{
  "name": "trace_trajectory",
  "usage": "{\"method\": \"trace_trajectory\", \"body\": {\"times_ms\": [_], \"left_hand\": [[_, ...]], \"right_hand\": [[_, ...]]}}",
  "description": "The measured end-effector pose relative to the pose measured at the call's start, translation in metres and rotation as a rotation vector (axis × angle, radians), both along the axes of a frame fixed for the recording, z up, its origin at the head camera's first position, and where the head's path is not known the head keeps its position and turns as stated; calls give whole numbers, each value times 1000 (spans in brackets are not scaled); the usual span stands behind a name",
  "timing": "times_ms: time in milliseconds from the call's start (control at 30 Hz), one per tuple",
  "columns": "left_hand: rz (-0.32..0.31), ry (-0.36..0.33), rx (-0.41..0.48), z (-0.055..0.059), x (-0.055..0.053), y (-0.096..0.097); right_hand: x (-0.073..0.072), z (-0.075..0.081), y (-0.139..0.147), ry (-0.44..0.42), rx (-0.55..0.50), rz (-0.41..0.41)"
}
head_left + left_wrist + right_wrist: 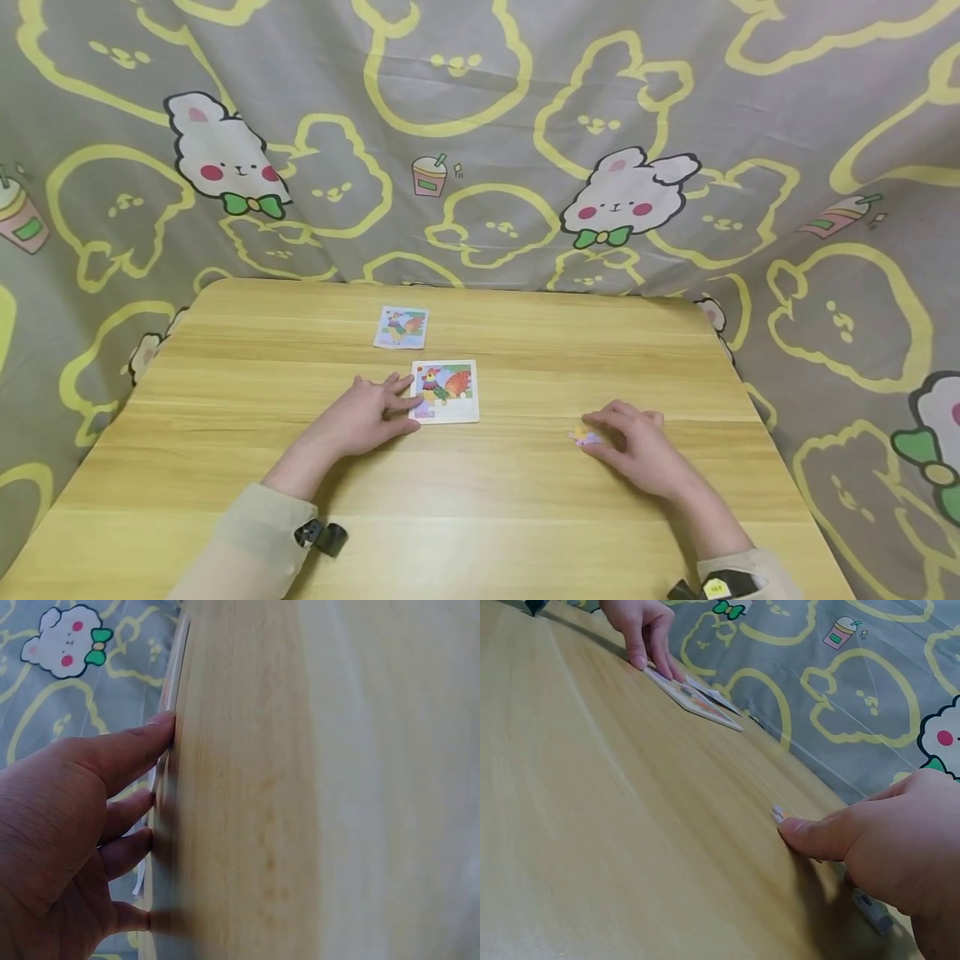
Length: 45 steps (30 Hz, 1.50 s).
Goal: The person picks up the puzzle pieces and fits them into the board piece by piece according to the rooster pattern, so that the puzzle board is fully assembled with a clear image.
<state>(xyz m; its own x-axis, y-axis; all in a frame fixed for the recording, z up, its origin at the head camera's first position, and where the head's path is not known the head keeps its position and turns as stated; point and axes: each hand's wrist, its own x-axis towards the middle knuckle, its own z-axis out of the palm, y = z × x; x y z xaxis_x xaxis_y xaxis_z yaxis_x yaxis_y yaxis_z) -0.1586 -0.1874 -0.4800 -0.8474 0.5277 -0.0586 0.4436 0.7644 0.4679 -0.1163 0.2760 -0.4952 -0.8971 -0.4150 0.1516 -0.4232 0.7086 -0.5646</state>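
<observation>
A square jigsaw puzzle with a white border and a rooster picture lies on the table; a pale gap shows in its lower right part. My left hand rests at its left side, fingers extended onto the edge and thumb at the near left corner. Well to the right, my right hand has thumb and fingers curled about a small yellow and lilac puzzle piece, low over the table. In the right wrist view, a bit of a piece shows beyond the thumb, and another small piece lies beneath the hand.
Behind the puzzle lies a square card with a matching rooster picture. The wooden table ends at a grey curtain with yellow outlines and white rabbits. Black wrist devices sit on both cuffs.
</observation>
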Motion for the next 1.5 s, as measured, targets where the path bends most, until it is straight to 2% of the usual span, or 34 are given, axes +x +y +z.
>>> {"method": "trace_trajectory", "body": {"times_ms": [200, 567, 767, 1067, 1367, 1500], "left_hand": [[-4, 4, 7, 1, 0, 0], [15, -5, 4, 1, 1, 1], [11, -4, 6, 1, 2, 0], [6, 2, 2, 0, 1, 0], [8, 3, -5, 0, 1, 0], [7, -1, -2, 0, 1, 0]], "right_hand": [[0, -1, -3, -52, -38, -2], [2, -1, -7, -60, -11, -22], [2, -2, -7, -66, -7, -1], [5, -1, -8, 40, 35, 55], [5, -7, -12, 210, 206, 82], [4, -11, -10, 203, 162, 80]]}}
